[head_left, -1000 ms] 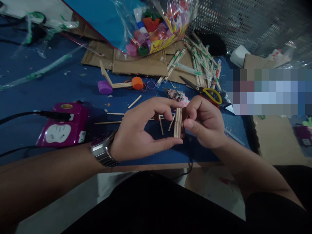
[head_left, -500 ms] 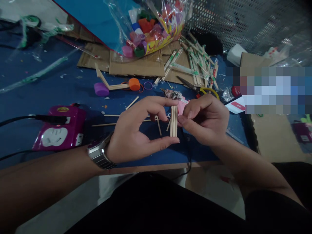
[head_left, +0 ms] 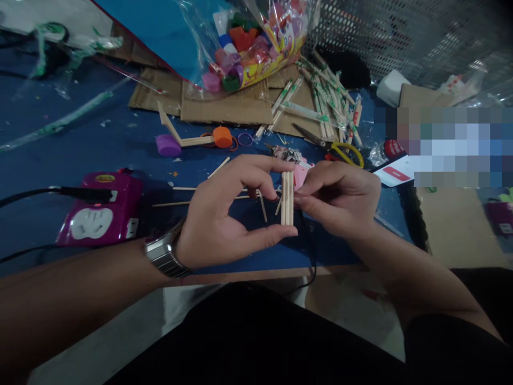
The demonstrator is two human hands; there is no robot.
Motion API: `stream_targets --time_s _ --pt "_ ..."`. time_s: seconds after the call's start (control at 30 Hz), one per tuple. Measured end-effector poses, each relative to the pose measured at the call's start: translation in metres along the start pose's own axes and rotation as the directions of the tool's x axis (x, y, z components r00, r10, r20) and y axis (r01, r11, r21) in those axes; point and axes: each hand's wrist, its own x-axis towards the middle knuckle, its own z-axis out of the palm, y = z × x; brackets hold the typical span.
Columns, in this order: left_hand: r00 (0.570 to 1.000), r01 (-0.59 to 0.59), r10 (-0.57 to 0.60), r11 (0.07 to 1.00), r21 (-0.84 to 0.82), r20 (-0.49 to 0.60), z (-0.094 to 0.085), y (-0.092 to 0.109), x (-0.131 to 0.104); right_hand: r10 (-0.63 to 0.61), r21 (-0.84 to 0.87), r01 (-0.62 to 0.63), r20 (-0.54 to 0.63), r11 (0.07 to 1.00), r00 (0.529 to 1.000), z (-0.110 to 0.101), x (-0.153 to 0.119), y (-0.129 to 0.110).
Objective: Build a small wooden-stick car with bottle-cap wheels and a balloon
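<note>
Pale wood sticks (head_left: 287, 199): we have a short bundle, side by side, between our two hands and apparently raised over the blue tabletop (head_left: 328, 256).
Long axis of the sticks: it runs away from our body, one end near us and the other far, roughly square to the line between our hands.
Left hand (head_left: 222, 216): we grasp the sticks end to end, thumb against the near end and a finger at the far end, with an open hollow between palm and wood.
Right hand (head_left: 350, 198): we have thumb and finger drawn close together just beside the bundle's right side, about midway along; we cannot tell whether they pinch a stick, only touch, or hold something hidden.
Nearer hand: both are at the wood, the left at its ends, the right at its flank, so the sticks lie to the left of our right fingertips.
Loose sticks (head_left: 172, 203): we see thin ones lying on the tabletop to the left of our left hand, and a short one (head_left: 263, 207) just left of the bundle.
Pink thing (head_left: 303, 172): it lies beyond the bundle, partly covered by our right hand.
Scissors (head_left: 348, 154): we see them beyond our right hand, yellow handle towards us.
</note>
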Motion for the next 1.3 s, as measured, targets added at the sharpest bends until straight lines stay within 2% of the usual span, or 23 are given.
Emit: stream_targets --time_s 0.13,0.3,0.43,0.6,0.8,1.03,1.1,1.17,1.23,1.3 --pt "1.000 -0.018 0.017 0.999 -0.039 -0.026 0.0004 -0.0007 -0.0004 0.017 0.016 -0.017 -0.031 1.000 0.999 -0.0004 0.0036 0.0003" --pt "0.999 0.033 -0.036 0.997 -0.074 -0.039 0.0015 0.0028 -0.0025 0.014 0.009 -0.014 0.005 1.000 1.000 0.0000 0.0041 0.0012" --pt "0.994 0.090 -0.095 0.991 -0.099 -0.052 0.0024 0.0032 -0.0041 -0.028 -0.065 0.025 -0.032 0.998 0.999 -0.0006 0.0041 0.0023" --pt "0.996 0.073 -0.078 0.992 -0.103 -0.050 0.0026 0.0017 -0.0040 -0.119 -0.136 0.124 0.042 0.983 0.992 -0.0024 0.0054 0.0021" --pt "0.993 0.101 -0.105 0.991 -0.090 -0.047 0.0020 0.0038 -0.0029 -0.023 -0.086 0.019 -0.040 0.996 0.999 -0.0004 0.0021 0.0035" --pt "0.994 0.098 -0.102 0.990 -0.102 -0.036 0.0017 0.0020 -0.0037 -0.095 -0.111 0.098 0.027 0.989 0.995 -0.0013 0.0038 0.0028" --pt "0.994 0.099 -0.103 0.990 -0.105 -0.033 0.0016 0.0021 -0.0035 -0.020 -0.067 0.019 -0.012 0.998 1.000 -0.0007 0.0031 0.0018" --pt "0.994 0.100 -0.103 0.991 -0.094 -0.032 0.0012 0.0023 -0.0030 0.117 0.045 -0.116 -0.020 0.992 0.993 0.0006 0.0021 0.0005" --pt "0.995 0.099 -0.101 0.993 -0.064 -0.022 0.0007 0.0025 -0.0021 0.240 0.214 -0.246 0.055 0.945 0.969 0.0022 0.0014 -0.0015" --pt "0.997 0.072 -0.073 0.997 -0.026 -0.010 0.0007 0.0024 -0.0011 0.303 0.350 -0.346 0.174 0.871 0.937 0.0042 0.0013 -0.0046"
